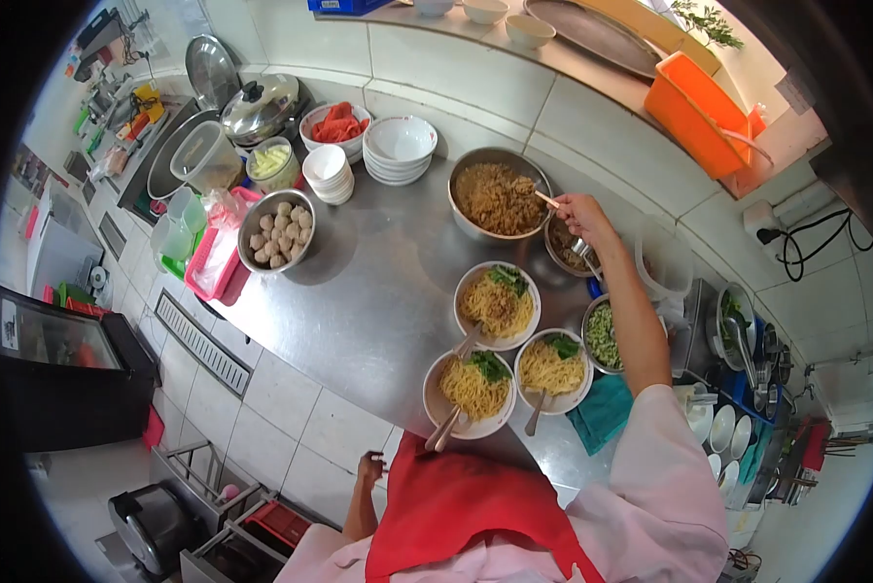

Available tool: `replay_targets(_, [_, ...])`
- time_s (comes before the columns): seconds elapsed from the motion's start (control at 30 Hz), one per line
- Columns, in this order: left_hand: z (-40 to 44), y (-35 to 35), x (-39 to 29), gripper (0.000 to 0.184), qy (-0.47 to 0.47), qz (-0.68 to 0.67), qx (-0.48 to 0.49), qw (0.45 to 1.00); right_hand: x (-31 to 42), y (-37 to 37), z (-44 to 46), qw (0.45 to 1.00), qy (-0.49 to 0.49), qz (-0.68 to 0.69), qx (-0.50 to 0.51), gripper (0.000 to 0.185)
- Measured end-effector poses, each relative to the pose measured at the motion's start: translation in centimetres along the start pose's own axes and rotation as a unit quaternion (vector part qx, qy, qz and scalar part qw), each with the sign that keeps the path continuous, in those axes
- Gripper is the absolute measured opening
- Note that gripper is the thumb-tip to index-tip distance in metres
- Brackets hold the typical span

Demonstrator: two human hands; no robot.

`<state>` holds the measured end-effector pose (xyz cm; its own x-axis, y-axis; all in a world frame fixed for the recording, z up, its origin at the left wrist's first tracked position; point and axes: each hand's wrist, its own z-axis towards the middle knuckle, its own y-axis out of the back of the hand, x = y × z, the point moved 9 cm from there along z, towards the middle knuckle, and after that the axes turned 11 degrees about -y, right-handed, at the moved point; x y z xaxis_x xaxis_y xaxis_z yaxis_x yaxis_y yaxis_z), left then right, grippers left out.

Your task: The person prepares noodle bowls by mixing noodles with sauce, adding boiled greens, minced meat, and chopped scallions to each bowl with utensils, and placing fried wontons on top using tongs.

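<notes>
My right hand (580, 216) grips the light-coloured handle of a spoon (545, 197). The spoon's head is down in brown minced meat (495, 194), which fills a large metal bowl (469, 228). Nearer to me stand three white bowls of yellow noodles with green leaves. The farthest noodle bowl (503, 346) has brown mince on top; the left noodle bowl (485, 430) and the right noodle bowl (565, 408) show none. Utensil handles lean out of the bowls. My left hand (369, 468) hangs beside my red apron, off the table, fingers loosely apart, holding nothing.
A smaller metal bowl (553, 255) and chopped greens (603, 336) sit under my right arm, near a teal cloth (600, 413). Meatballs (281, 233), stacked white bowls (398, 175) and a lidded pot (261, 102) stand at left. An orange bin (694, 117) rests on the ledge.
</notes>
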<state>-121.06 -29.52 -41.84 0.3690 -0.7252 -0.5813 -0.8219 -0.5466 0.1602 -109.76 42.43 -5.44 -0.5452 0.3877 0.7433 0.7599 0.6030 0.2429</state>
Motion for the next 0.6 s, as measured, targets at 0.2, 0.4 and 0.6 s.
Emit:
replay_targets(0.2, [1.1,-0.2,-3.9,0.040,-0.031,0.009,0.000,0.999,-1.3,-2.1,-5.7,0.996,0.020,0.063,0.052,0.020])
replay_targets(0.4, [1.5,-0.6,-3.3,0.041,-0.066,0.077,0.030,0.994,-5.2,-1.6,-14.3,0.992,0.033,0.095,0.072,0.019])
replay_targets(0.6, [1.9,0.5,-0.8,0.029,-0.128,0.194,0.033,0.972,-15.6,1.1,-22.6,0.992,0.070,-0.039,-0.096,0.018])
